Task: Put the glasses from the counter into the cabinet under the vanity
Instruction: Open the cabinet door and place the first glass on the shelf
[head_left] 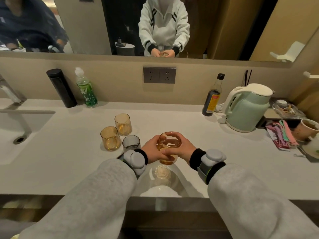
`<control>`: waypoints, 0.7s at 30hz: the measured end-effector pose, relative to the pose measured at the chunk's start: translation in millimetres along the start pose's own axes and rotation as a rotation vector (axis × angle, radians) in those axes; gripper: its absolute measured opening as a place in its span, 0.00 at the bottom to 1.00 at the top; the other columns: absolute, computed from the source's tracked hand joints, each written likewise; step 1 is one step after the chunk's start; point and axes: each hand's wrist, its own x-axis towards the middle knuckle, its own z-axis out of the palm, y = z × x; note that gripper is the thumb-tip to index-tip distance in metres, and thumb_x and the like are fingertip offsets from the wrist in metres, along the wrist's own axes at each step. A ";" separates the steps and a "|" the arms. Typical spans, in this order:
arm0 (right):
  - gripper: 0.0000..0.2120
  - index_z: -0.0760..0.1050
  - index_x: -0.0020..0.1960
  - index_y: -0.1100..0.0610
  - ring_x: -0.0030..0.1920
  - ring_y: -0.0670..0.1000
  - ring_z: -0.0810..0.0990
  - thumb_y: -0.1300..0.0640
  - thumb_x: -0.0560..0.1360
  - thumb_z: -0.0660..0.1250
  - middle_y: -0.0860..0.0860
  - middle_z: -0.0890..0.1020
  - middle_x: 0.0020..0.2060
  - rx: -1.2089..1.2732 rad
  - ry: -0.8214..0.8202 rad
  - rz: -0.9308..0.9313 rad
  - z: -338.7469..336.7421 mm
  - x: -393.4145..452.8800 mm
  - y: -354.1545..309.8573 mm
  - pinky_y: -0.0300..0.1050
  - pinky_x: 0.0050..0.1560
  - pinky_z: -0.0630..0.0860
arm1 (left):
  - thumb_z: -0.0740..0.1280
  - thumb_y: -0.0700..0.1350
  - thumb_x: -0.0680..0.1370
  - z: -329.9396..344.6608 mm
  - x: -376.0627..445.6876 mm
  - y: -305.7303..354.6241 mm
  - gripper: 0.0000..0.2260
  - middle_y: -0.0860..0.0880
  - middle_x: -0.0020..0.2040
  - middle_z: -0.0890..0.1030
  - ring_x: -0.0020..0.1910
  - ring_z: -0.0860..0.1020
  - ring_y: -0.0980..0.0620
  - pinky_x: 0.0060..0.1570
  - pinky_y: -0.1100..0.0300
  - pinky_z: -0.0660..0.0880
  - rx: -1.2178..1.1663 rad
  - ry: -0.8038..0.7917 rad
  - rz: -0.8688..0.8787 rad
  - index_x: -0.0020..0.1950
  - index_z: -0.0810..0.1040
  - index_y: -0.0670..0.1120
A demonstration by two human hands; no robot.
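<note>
While cupped in both hands, amber glass [170, 147] raised off tabletop [69, 161]. Left hand [151, 149] and right hand [183, 148] fingers [170, 141] clamped round it, probably for steady carrying. Three glasses [120, 133] left standing.

**Vanity surroundings**

Long white countertop [69, 161], beige backsplash behind. Wide mirror [86, 28] above, running nearly full width. Grey double power socket [159, 75] set in backsplash, centre. Undermount sink [19, 133] at far left, metal faucet [10, 92] over it. Tan wall panel at right with white bracket [284, 52]. Warm, dim, even light.
</note>
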 end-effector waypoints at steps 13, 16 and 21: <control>0.32 0.72 0.59 0.48 0.56 0.49 0.79 0.60 0.59 0.80 0.49 0.80 0.54 -0.119 0.148 0.128 11.6 -107.1 56.0 0.45 0.59 0.75 | 0.78 0.39 0.65 70.7 -65.4 -39.7 0.33 0.50 0.56 0.76 0.54 0.75 0.51 0.54 0.61 0.70 0.018 -0.211 -0.039 0.66 0.68 0.46; 0.33 0.71 0.60 0.49 0.56 0.49 0.79 0.58 0.58 0.80 0.50 0.81 0.55 -0.145 0.163 0.161 6.9 -130.8 66.0 0.47 0.59 0.75 | 0.78 0.41 0.65 90.7 -77.2 -42.9 0.35 0.50 0.57 0.75 0.57 0.74 0.49 0.57 0.58 0.71 0.034 -0.266 -0.052 0.67 0.67 0.46; 0.34 0.70 0.62 0.49 0.56 0.49 0.78 0.56 0.60 0.80 0.49 0.80 0.56 -0.160 0.168 0.202 -3.3 -162.8 82.0 0.45 0.58 0.75 | 0.79 0.44 0.64 121.2 -91.0 -44.3 0.37 0.48 0.61 0.75 0.58 0.73 0.50 0.59 0.56 0.72 0.061 -0.329 -0.070 0.69 0.65 0.48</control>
